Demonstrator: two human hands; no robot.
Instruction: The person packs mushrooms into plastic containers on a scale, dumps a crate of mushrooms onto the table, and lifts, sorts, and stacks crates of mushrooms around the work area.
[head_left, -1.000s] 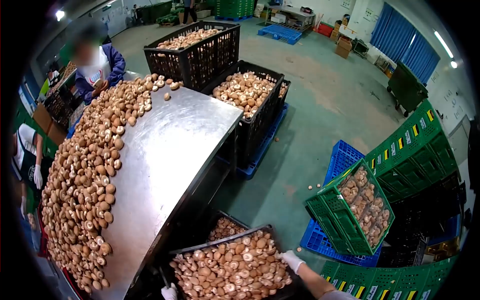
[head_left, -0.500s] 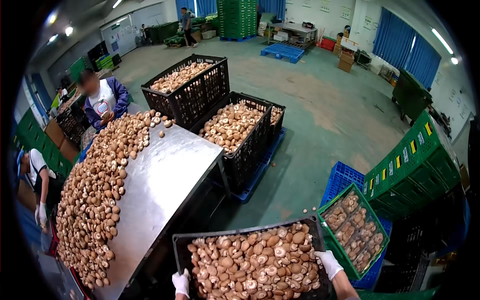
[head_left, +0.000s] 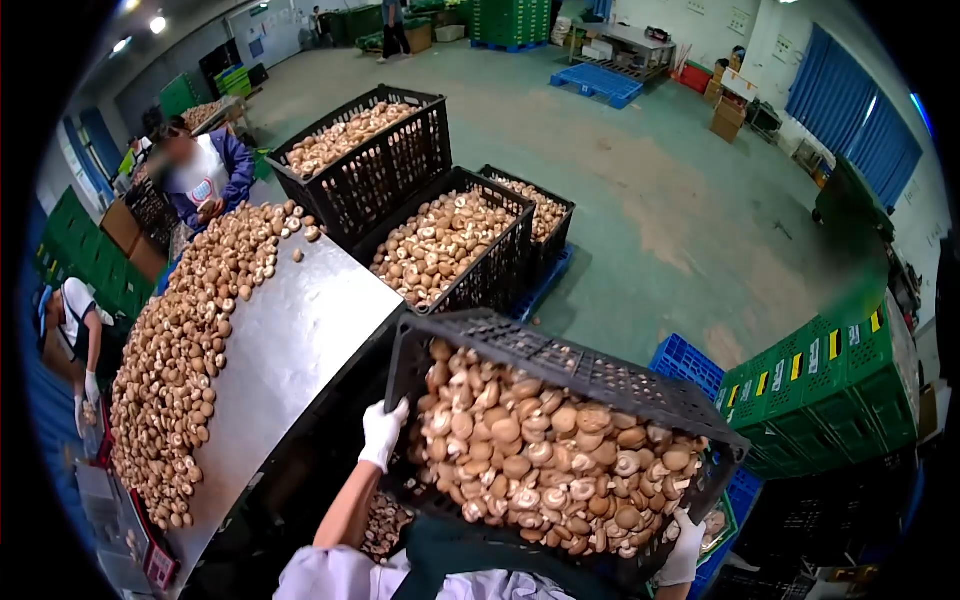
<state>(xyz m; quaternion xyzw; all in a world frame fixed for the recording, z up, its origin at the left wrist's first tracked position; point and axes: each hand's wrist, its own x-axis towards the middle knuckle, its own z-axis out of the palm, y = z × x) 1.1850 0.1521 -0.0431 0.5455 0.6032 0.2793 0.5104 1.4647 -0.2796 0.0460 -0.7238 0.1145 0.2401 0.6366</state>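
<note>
A black crate (head_left: 570,360) full of brown mushrooms (head_left: 545,450) is held up in front of my body, tilted so that its open top faces me. My left hand (head_left: 382,435), in a white glove, grips the crate's left edge. At its lower right edge is my right hand (head_left: 684,548), also gloved and closed on the crate. To the left stands a metal table (head_left: 290,320) with a long heap of loose mushrooms (head_left: 170,400) along its far side. More mushrooms show low down behind my left forearm.
Beyond the table's right end, black crates (head_left: 400,150) of mushrooms stand grouped. Green crates (head_left: 810,380) are stacked at the right, beside a blue pallet (head_left: 690,362). One person (head_left: 215,170) is at the table's far end, another (head_left: 85,330) at its left side.
The mushroom crate has risen from low beside the table and tipped toward me, with both hands on it. It now covers most of the green crate of packed mushrooms. The view has shifted.
</note>
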